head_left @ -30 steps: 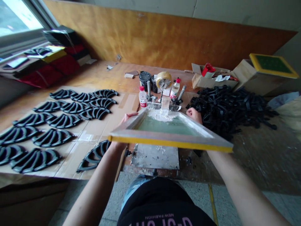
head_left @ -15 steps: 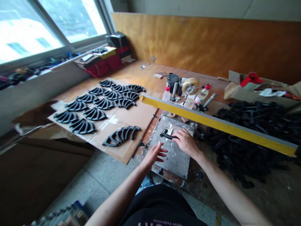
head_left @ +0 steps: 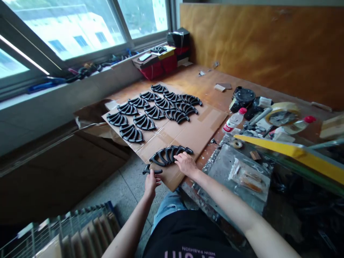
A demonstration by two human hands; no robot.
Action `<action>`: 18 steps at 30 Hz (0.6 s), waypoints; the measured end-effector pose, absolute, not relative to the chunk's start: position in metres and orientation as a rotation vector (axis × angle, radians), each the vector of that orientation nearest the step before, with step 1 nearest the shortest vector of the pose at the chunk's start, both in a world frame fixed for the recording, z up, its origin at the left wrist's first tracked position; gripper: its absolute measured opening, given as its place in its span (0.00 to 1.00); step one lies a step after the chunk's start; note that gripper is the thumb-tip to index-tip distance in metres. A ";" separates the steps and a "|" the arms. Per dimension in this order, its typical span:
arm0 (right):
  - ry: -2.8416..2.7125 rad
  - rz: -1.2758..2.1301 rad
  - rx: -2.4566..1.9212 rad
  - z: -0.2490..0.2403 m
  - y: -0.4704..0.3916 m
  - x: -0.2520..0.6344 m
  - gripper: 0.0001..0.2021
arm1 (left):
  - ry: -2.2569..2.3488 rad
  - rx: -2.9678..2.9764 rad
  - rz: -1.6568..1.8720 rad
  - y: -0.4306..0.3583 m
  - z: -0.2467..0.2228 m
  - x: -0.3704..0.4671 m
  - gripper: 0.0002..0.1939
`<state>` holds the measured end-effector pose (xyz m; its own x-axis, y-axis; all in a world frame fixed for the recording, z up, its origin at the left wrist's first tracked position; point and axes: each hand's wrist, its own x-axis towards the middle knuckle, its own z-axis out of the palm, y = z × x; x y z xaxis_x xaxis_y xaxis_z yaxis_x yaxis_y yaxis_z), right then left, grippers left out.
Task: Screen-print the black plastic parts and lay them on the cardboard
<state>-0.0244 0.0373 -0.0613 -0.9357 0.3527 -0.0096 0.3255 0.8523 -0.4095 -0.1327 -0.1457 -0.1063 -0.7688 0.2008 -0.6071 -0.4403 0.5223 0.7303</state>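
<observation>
My left hand pinches a single black curved handle-like piece just off the near edge of the cardboard sheet. Beside it, a fanned row of several similar black curved pieces lies on the cardboard. My right hand reaches across to this row, its fingers bent and closed against the pieces near the right end. The fingertips partly cover the pieces they touch. Farther back on the same sheet lie several more fans of black curved pieces, set side by side.
A grey metal plate with a plastic bag lies right of the cardboard. Beyond it are a red-capped bottle, a tape roll and a yellow-edged bar. A wire rack stands low at left.
Both hands have moved left from the metal plate to the cardboard. The black curved piece has passed from my right hand to my left. The view has turned left.
</observation>
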 end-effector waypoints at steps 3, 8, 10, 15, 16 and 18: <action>-3.095 0.582 -0.610 -0.071 0.034 -0.058 0.13 | 2.158 -0.124 1.086 -0.149 -0.120 -0.154 0.28; -3.137 0.637 -0.772 -0.081 0.028 -0.080 0.13 | 2.230 0.075 0.759 -0.146 -0.122 -0.184 0.26; -3.076 0.706 -0.844 -0.084 0.031 -0.085 0.14 | 2.267 0.153 0.664 -0.137 -0.119 -0.203 0.26; -2.969 0.752 -1.033 -0.085 0.047 -0.105 0.18 | 2.384 0.368 0.584 -0.091 -0.113 -0.258 0.24; -2.959 0.743 -1.076 -0.084 0.049 -0.108 0.17 | 2.405 0.410 0.583 -0.083 -0.113 -0.266 0.24; -2.948 0.723 -1.148 -0.081 0.051 -0.112 0.15 | 2.459 0.475 0.582 -0.074 -0.112 -0.275 0.22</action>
<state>-0.1124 0.0511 -0.0811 -0.7452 0.6180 -0.2507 0.6638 0.6516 -0.3671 -0.2750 -0.0736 -0.1123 -0.7790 0.4474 -0.4393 0.2028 0.8428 0.4986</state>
